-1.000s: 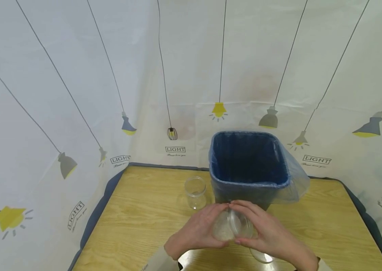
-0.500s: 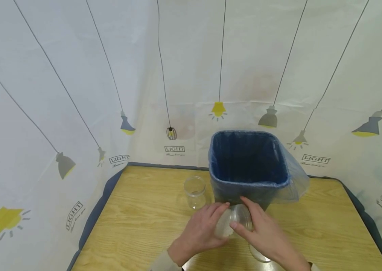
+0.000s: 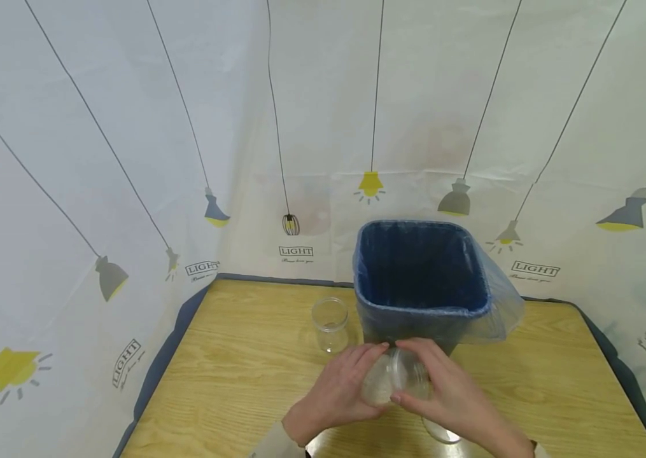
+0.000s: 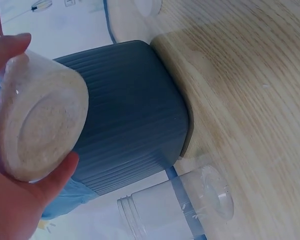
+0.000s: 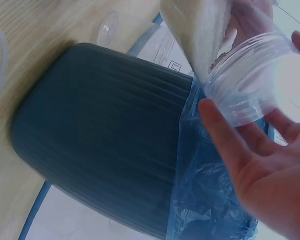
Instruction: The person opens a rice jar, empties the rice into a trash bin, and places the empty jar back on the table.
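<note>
Both hands hold a clear jar (image 3: 379, 381) on its side in front of a bin (image 3: 422, 327). Pale, fine grains lie inside it. My left hand (image 3: 341, 389) grips the body, and the jar's round base (image 4: 50, 122) faces the left wrist camera. My right hand (image 3: 449, 394) curls its thumb and fingers round the clear ringed end (image 5: 250, 75). Whether that end is a lid or a second jar, I cannot tell. Another clear jar (image 3: 330, 324) stands left of the bin, its threaded mouth upward.
A blue bag (image 3: 503, 312) lines the dark ribbed bin and hangs over its rim. A clear round rim (image 3: 442, 434) shows on the wooden table (image 3: 231, 381), partly under my right hand. Lamp-print sheeting (image 3: 300, 127) walls the table at the back and sides.
My right hand has shifted its fingers on the ringed end, spreading and then closing round it again. The left hand and the jar have barely moved.
</note>
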A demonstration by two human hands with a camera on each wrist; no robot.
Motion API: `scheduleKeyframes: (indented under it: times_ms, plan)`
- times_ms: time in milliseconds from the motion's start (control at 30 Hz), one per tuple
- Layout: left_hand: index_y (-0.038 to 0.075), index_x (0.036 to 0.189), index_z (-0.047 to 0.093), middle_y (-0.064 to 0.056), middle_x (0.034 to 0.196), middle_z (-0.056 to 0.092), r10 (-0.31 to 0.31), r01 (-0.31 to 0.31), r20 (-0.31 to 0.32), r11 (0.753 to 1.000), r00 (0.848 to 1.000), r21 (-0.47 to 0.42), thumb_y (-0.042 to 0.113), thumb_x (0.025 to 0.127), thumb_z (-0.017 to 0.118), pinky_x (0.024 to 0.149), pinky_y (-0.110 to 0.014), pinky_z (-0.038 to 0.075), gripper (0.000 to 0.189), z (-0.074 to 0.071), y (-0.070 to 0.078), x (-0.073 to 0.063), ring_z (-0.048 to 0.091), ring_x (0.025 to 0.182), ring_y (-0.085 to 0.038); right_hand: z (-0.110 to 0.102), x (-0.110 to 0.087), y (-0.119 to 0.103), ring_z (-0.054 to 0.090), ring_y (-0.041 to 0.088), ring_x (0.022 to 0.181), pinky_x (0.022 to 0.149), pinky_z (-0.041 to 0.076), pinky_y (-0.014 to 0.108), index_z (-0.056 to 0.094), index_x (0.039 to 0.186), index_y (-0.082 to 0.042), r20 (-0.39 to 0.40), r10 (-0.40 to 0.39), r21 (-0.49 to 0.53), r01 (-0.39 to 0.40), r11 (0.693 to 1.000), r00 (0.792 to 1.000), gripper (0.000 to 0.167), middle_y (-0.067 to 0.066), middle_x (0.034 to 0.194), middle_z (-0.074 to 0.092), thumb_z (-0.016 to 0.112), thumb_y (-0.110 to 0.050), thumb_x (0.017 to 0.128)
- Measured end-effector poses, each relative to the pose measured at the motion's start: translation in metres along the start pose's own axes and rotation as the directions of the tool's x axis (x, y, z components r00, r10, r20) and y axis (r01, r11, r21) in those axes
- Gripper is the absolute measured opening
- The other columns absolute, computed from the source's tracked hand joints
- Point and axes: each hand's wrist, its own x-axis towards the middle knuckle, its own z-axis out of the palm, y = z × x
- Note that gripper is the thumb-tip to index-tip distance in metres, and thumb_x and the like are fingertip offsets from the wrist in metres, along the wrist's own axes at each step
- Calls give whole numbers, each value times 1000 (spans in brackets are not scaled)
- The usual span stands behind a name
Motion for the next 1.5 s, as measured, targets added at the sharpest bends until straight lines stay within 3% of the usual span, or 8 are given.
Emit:
scheduleKeyframes:
  times_ms: [233,433,633,767,933,1067,1300,1500]
  plan:
    - [13,154,40,-1,139,59,21,-15,58,994,998,-110,45,69,92,100,-29,51,105,-4,-4,1,58,122,-14,-2,2,6,60,19,122,90,57,45,58,140,-17,-7,-170,-29,170,985,985,77,-4,139,57,92,-40,75]
    - [14,154,40,0,143,57,-2,19,100,985,995,-171,43,69,93,102,-28,50,104,-7,-3,1,57,126,-13,-4,1,6,61,21,123,88,58,45,57,143,-18,26,-178,-30,178,983,984,80,-2,144,55,92,-41,75]
    - [14,152,44,-1,137,60,-21,24,32,996,999,-83,45,66,95,96,-29,53,105,-1,1,-2,60,120,-15,-3,0,-1,60,28,125,91,56,52,48,152,-12,50,57,17,-57,998,997,80,7,147,54,79,-49,88]
    - [15,151,45,0,132,61,-20,20,-26,1000,999,17,50,64,95,91,-30,56,106,6,3,-4,62,115,-16,1,2,-6,59,37,126,96,52,58,49,150,-7,66,238,30,-240,970,969,74,16,144,57,69,-52,95]
    - [15,150,46,-1,130,62,-9,13,-58,998,998,68,50,61,96,91,-31,56,108,10,3,-5,63,114,-17,5,3,-8,59,40,126,97,51,60,52,146,-6,73,321,41,-325,945,944,72,18,142,58,70,-53,94]
    - [14,150,46,-1,130,62,-8,12,-51,997,999,72,50,61,96,92,-31,56,108,8,3,-4,63,114,-16,6,3,-8,62,35,120,94,53,56,57,140,-8,42,300,41,-301,953,953,69,13,135,63,75,-53,90]
    - [13,151,44,-1,134,61,-22,22,6,1000,1000,-15,45,63,96,96,-30,54,107,4,1,-3,61,117,-16,2,0,-5,64,21,113,88,57,46,60,135,-15,2,143,23,-143,989,990,65,-1,129,64,83,-47,84]
    - [15,152,43,0,135,60,-36,37,38,999,999,-32,48,66,94,96,-29,53,105,2,1,-4,60,118,-14,1,-1,-2,64,17,113,86,58,42,61,135,-16,-6,65,1,-65,998,998,64,-5,129,62,85,-44,82]
